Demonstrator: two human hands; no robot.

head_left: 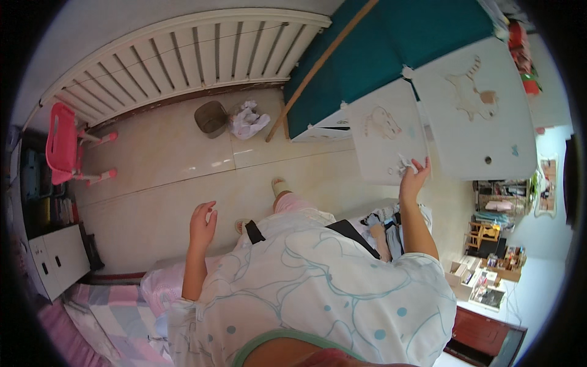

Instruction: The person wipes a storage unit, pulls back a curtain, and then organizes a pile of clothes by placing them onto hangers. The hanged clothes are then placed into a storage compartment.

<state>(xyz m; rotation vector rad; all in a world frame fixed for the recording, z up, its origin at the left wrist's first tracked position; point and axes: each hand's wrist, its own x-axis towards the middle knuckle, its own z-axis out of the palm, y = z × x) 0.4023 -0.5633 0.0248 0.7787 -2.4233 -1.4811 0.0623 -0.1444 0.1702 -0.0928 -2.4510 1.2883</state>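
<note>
My right hand point(415, 178) is raised in front of a white cabinet door point(394, 113) with a cat drawing. Its fingers are curled around a small crumpled white piece point(403, 164), perhaps tissue or thin plastic; I cannot tell which. Whether the fingertips also touch the door does not show. My left hand point(203, 225) hangs over the floor at my left side, fingers loosely bent and apart, with nothing in it. Folded clothes point(385, 232) lie in a pile just below my right forearm.
A second cat-printed door point(483, 104) stands beside the first on the teal-sided cabinet point(367, 55). By the white radiator point(202, 49) are a dark bin point(211, 118) and a white plastic bag point(249, 120). A pink stool point(64, 144) stands at the left, a bed point(122, 318) nearer me.
</note>
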